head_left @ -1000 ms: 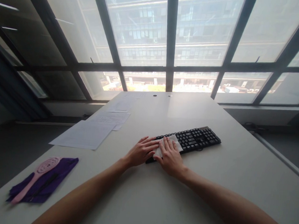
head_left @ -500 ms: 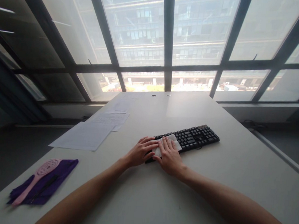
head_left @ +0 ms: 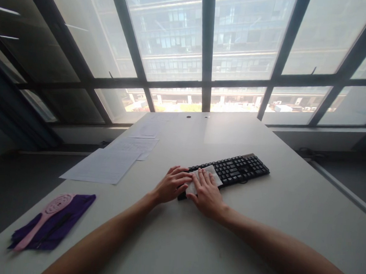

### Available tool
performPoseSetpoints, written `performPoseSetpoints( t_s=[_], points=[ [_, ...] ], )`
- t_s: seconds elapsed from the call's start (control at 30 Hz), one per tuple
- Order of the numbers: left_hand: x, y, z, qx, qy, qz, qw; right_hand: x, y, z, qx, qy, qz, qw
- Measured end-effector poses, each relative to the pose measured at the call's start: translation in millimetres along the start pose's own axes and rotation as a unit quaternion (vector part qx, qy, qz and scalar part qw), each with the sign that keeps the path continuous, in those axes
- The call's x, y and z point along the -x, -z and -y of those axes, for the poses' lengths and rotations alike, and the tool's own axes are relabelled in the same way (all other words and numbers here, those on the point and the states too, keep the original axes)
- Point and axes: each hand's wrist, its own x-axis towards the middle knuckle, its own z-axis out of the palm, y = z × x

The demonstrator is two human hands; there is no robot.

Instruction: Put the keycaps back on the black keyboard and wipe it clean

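A black keyboard point(head_left: 237, 168) lies at an angle on the white table point(head_left: 175, 241). A white wipe point(head_left: 213, 174) covers its left end. My right hand point(head_left: 207, 193) lies flat on the wipe, fingers stretched out and pressing it onto the keys. My left hand point(head_left: 171, 185) rests at the keyboard's left end, fingers curled around its edge and touching the wipe.
Several sheets of paper point(head_left: 106, 165) lie to the left on the table. A pink hairbrush point(head_left: 44, 219) rests on a purple cloth point(head_left: 58, 222) near the front left corner. Large windows point(head_left: 208, 51) stand beyond the table's far edge.
My hands have stayed on the wipe at the keyboard's left end, with only a slight shift. The view moved a little.
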Motion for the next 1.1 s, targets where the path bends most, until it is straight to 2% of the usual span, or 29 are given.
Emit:
performPoseSetpoints(
  t_s=[0.17,0.27,0.47,1.1],
  points=[
    [1.7,0.9,0.8,-0.198,-0.051,0.032,0.978,-0.5,-4.2,-2.3,-0.003,0.013,-0.008,1.0],
    [2.1,1.1,2.7,-0.26,-0.064,0.044,0.962,-1.3,-5.9,-2.4,0.004,-0.003,-0.02,1.0],
    [1.5,0.0,4.5,-0.27,-0.058,0.07,0.959,-2.5,-2.4,0.6,0.001,-0.007,-0.02,1.0],
    [0.9,-0.8,1.3,-0.271,-0.057,0.057,0.959,-0.3,-7.1,0.2,0.015,-0.006,-0.026,1.0]
  ],
)
